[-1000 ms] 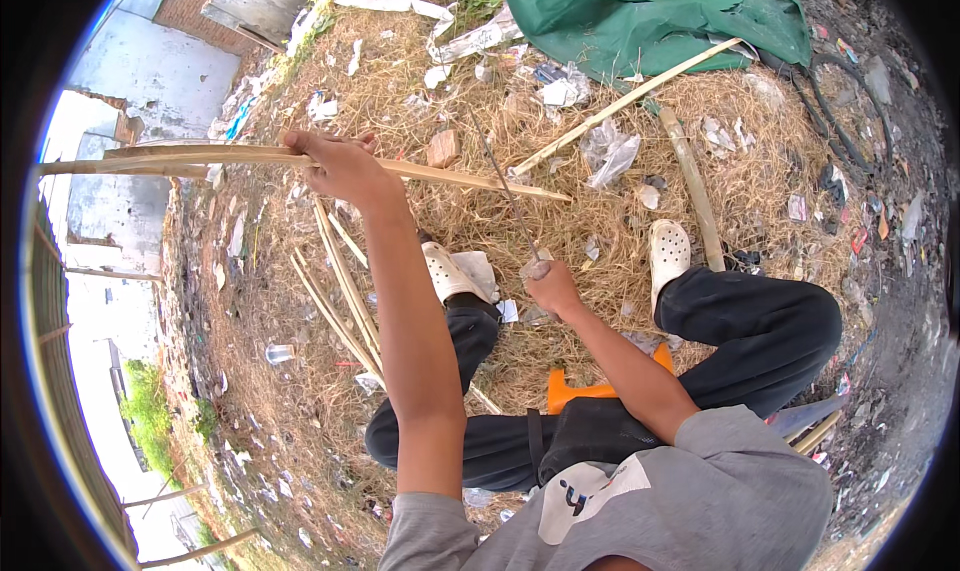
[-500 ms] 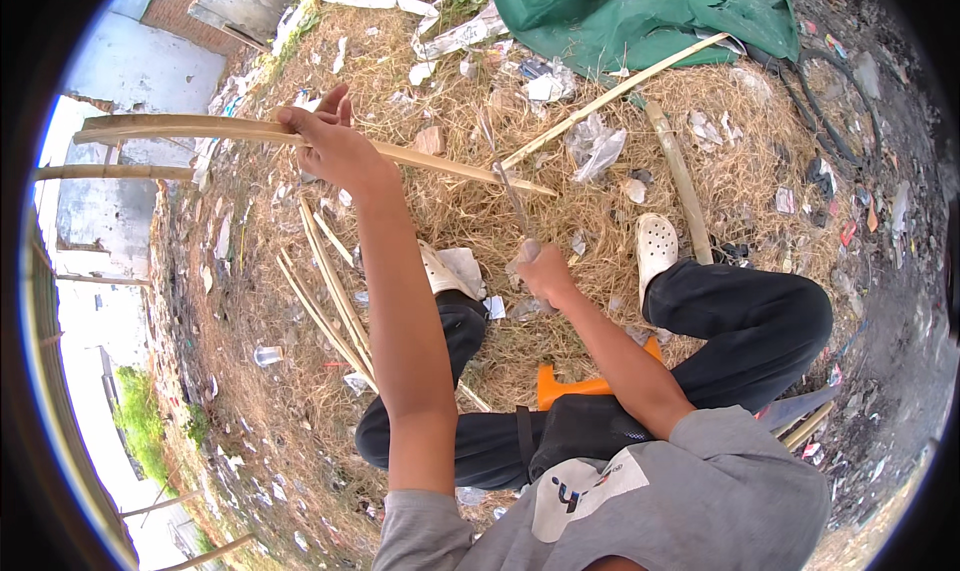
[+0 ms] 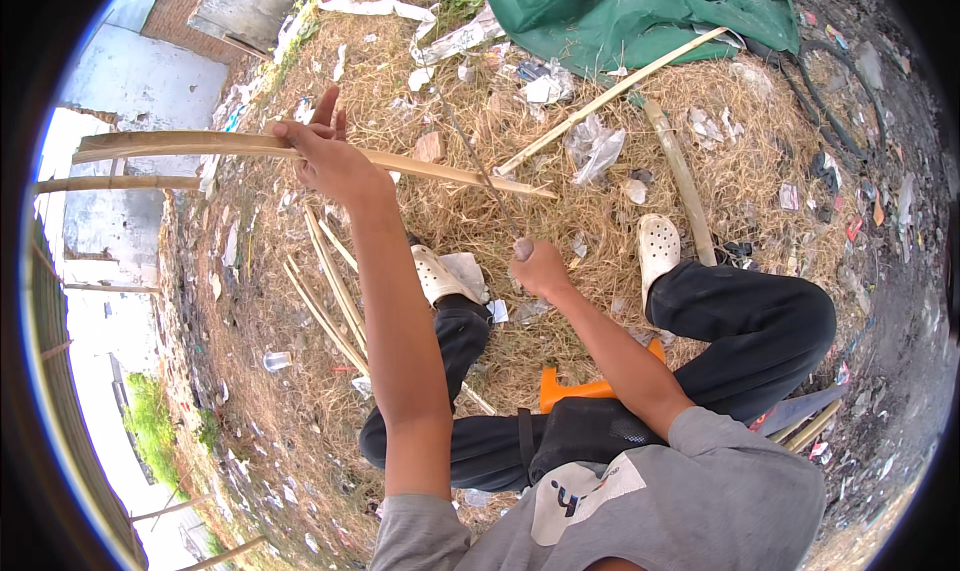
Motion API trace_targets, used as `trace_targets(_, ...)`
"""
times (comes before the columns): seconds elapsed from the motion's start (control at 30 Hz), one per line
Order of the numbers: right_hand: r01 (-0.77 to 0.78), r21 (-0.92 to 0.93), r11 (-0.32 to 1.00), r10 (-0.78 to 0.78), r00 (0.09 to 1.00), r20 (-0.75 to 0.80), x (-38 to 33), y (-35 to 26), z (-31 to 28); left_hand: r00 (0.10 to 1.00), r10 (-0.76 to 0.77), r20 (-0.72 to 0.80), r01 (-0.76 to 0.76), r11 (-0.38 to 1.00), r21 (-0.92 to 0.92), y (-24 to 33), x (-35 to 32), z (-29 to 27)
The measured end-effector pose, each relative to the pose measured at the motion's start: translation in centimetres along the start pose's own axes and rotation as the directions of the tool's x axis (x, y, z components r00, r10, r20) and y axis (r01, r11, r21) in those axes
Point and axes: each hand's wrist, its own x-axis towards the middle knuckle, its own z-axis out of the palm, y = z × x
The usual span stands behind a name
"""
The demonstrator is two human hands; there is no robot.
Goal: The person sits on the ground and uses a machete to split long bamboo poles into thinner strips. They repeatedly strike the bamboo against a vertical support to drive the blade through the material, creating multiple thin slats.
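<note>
1. Pale split bamboo strip (image 3: pixel 200 143) sits in my left hand (image 3: pixel 325 161), grip loosely curled around it, index finger now raised.
2. My right hand (image 3: pixel 540 266), closed on a thin dark blade (image 3: pixel 480 171), has dropped lower.

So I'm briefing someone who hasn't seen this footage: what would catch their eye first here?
First the long bamboo strip crossing the upper left, gripped by the raised left hand. Next the right hand at centre, holding a thin dark blade up against the strip. Behind them, a green tarp lies on the straw-covered ground at the top, and the seated person's white clogs rest on the straw.
</note>
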Motion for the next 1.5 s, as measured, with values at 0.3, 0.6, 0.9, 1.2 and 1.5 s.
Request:
trace_targets(0.3, -0.404, 0.034, 0.914, 0.403, 0.897, -0.184, 3.6, 17.4, -0.9, 0.991, -0.013, 0.133, 0.017, 0.999, -0.036, -0.6, 0.3, 0.9)
trace_targets(0.6, 0.092, 0.253, 0.963, -0.120, 0.988, 0.100, -2.9, -4.3, -1.5, 0.901, 0.049, 0.431, 0.102, 0.942, -0.320, -1.8, 2.1, -3.2)
trace_targets(0.9, 0.003, -0.014, 1.000, -0.002, 0.997, 0.073, 2.1, 4.1, -0.4, 0.758, 0.116, 0.642, 0.236, 0.869, -0.436, -3.4, 3.5, -8.4)
trace_targets(1.2, 0.094, -0.178, 0.980, -0.093, 0.996, 0.016, 0.4, 0.1, -1.3, 0.736, 0.197, 0.648, 0.171, 0.872, -0.460, -2.9, 1.9, -9.0)
trace_targets(1.5, 0.234, -0.046, 0.971, -0.231, 0.971, 0.057, -3.2, -5.0, -1.7, 0.720, 0.239, 0.652, 0.174, 0.847, -0.502, -3.5, 2.9, -10.1)
